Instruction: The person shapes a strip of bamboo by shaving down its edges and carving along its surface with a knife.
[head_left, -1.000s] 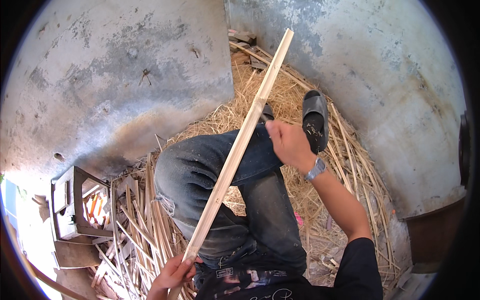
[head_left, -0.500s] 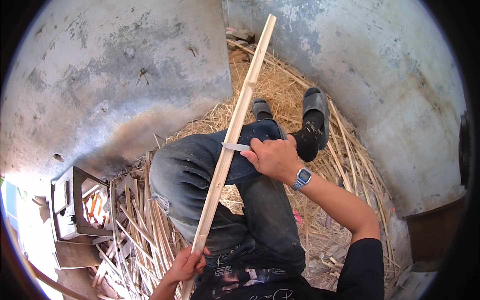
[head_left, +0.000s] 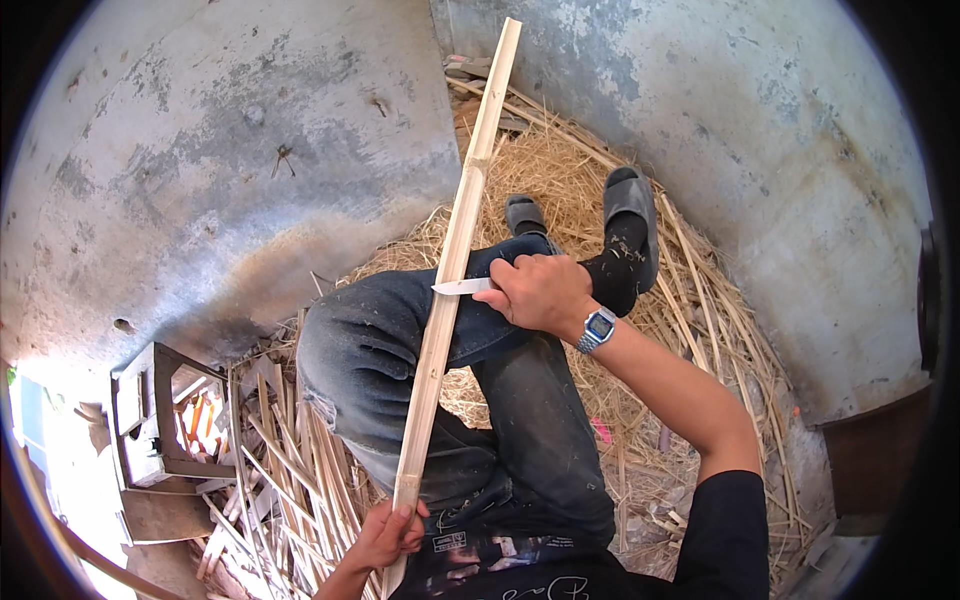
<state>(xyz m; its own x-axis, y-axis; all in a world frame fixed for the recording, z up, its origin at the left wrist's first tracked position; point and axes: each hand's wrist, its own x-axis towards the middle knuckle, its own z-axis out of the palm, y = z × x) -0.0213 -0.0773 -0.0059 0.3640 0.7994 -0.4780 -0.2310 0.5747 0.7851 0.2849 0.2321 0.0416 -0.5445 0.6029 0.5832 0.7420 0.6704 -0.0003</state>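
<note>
A long pale bamboo strip [head_left: 455, 255] runs from the lower middle up past my knee toward the top of the picture. My left hand [head_left: 385, 535] grips its near end by my waist. My right hand [head_left: 540, 293], with a wristwatch [head_left: 598, 327] on it, is closed on the handle of a knife [head_left: 462, 287]. The blade lies flat against the right edge of the strip, about halfway along it. The strip rests across my raised left leg in dark jeans [head_left: 385, 340].
Shavings and thin split strips [head_left: 290, 470] lie in a heap around my legs. My feet in grey sandals [head_left: 630, 205] rest on the straw-like pile. A small wooden stool [head_left: 160, 420] stands at the lower left. Grey concrete walls [head_left: 230, 150] close in behind.
My right hand has drawn back down the strip toward me, and the knife blade now shows against it. The strip has swung slightly more upright. My left hand has kept its grip.
</note>
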